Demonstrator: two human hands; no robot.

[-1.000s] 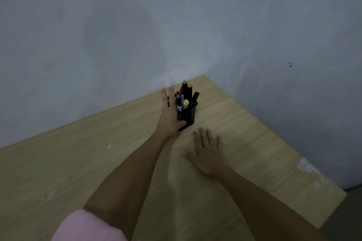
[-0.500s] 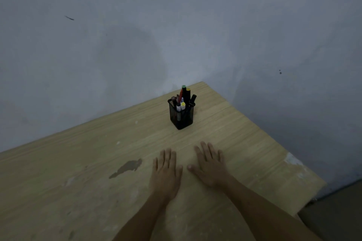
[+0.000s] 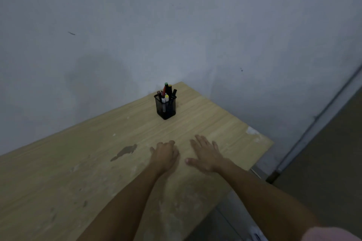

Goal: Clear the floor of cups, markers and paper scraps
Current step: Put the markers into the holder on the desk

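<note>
A black mesh pen holder [image 3: 166, 108] stands near the far corner of the wooden table [image 3: 205, 111], against the wall. Several markers [image 3: 166, 92] stick up out of it, with green, red, yellow and black caps. My left hand [image 3: 164, 155] rests on the tabletop well in front of the holder, its fingers curled under and holding nothing. My right hand [image 3: 205, 154] lies flat beside it with fingers spread. Both hands are apart from the holder.
A dark stain [image 3: 123, 152] marks the tabletop left of my left hand. The table's right edge [image 3: 260, 154] drops to the floor [image 3: 333, 162], where a pale baseboard strip runs along the wall. A chipped white patch [image 3: 251, 130] sits at the right corner.
My left hand let go of the pen holder and drew back to the near tabletop beside my right hand; its fingers have curled under. The holder stays at the far corner.
</note>
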